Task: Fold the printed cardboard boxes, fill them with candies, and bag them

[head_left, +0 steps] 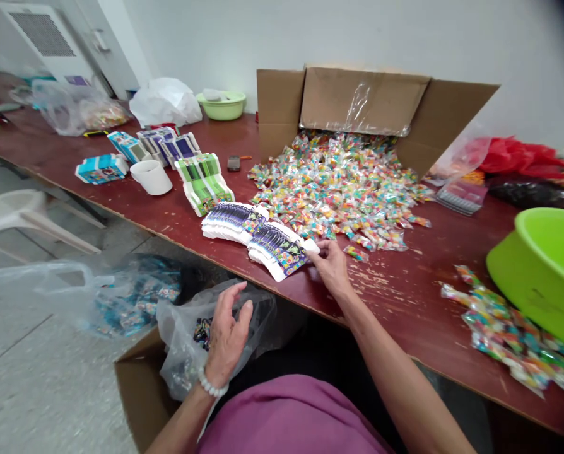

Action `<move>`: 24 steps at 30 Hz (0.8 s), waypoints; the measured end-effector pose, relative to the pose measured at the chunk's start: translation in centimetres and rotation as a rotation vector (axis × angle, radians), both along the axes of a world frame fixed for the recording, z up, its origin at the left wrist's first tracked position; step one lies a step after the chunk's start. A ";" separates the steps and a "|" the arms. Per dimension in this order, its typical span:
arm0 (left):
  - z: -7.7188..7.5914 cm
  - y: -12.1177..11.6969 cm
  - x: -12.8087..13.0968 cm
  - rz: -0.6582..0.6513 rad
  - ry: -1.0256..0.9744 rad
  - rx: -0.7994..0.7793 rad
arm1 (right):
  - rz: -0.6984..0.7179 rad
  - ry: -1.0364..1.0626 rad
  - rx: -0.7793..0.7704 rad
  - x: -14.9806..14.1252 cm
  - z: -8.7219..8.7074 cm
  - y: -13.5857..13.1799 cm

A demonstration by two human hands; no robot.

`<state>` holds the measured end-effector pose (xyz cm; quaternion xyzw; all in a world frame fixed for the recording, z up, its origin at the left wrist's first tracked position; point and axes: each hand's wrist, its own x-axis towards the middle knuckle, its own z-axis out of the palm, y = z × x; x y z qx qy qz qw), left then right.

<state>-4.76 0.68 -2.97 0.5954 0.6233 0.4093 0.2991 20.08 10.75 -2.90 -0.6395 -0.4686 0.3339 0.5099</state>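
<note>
At the table's front edge lies a fanned stack of flat purple printed packets (279, 249) with white edges, and a second fan of the same kind (235, 221) overlaps it on the left. My right hand (330, 268) pinches the white end of the rightmost packet between thumb and fingers. Below the edge, my left hand (228, 334) is held with fingers apart and nothing in it. It hovers over a clear plastic bag (173, 321) lining a cardboard box (142, 384); small dark packets show inside. Beyond the stacks spreads a heap of small wrapped candies (334, 183).
Behind the candies an open carton (364, 98) lies on its side. Green packets (205, 183), a white mug (152, 177) and blue packets (102, 169) stand left. A lime-green basin (542, 271) and loose candy packs (504, 334) sit right. A white stool (17, 211) stands on the floor.
</note>
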 end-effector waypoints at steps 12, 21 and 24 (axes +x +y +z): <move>7.2 0.3 5.1 -0.818 -1.017 -0.866 | 0.537 0.476 -0.018 -0.5 7.2 -8.7; 7.5 -0.6 6.4 -0.690 -0.573 -0.525 | 0.447 0.323 -0.033 -4.2 6.5 -13.0; 7.3 -1.0 6.9 -0.593 -0.621 -0.505 | 0.400 0.178 -0.020 -4.4 6.9 -13.2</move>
